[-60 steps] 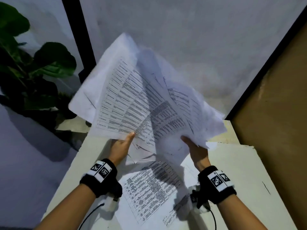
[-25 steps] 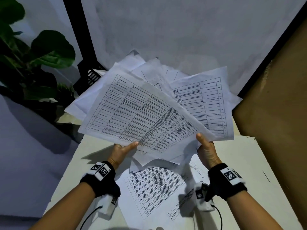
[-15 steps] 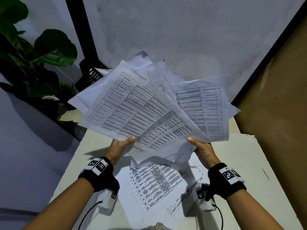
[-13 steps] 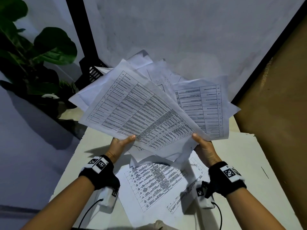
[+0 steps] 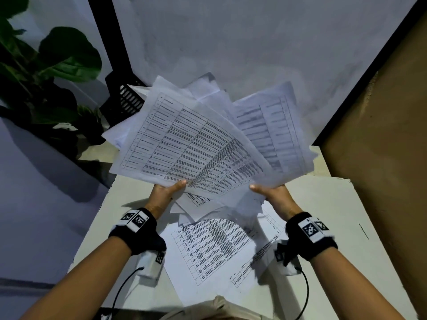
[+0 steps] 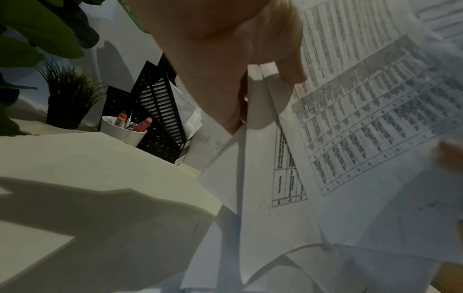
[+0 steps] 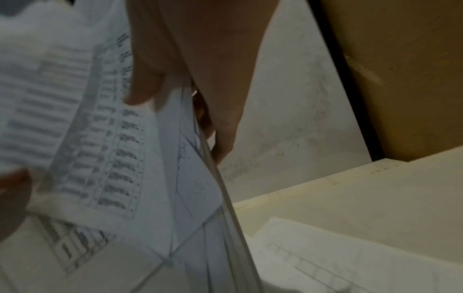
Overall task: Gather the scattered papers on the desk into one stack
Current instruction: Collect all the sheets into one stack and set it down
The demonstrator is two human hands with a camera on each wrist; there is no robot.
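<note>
I hold a loose fan of several printed sheets (image 5: 194,144) tilted up above the white desk (image 5: 323,204). My left hand (image 5: 166,192) pinches the bundle's lower left edge, thumb on top; the left wrist view shows the thumb (image 6: 288,65) pressing the sheets (image 6: 363,119). On the lower right edge, my right hand (image 5: 272,192) grips the bundle, with its thumb on top and fingers (image 7: 225,138) behind the sheets (image 7: 112,138). The right side of the fan is blurred. Two more printed sheets (image 5: 212,250) lie flat on the desk under my wrists.
A black slotted file holder (image 5: 124,98) with papers stands at the desk's back left, beside a white cup of pens (image 6: 122,128) and a small potted plant (image 6: 67,95). A large leafy plant (image 5: 46,72) is further left. A brown panel (image 5: 381,135) borders the right.
The bundle, held upright 2.4 s ago, has tipped toward me. Over the last half second my right hand has moved up and left, and the right-hand sheets have swung.
</note>
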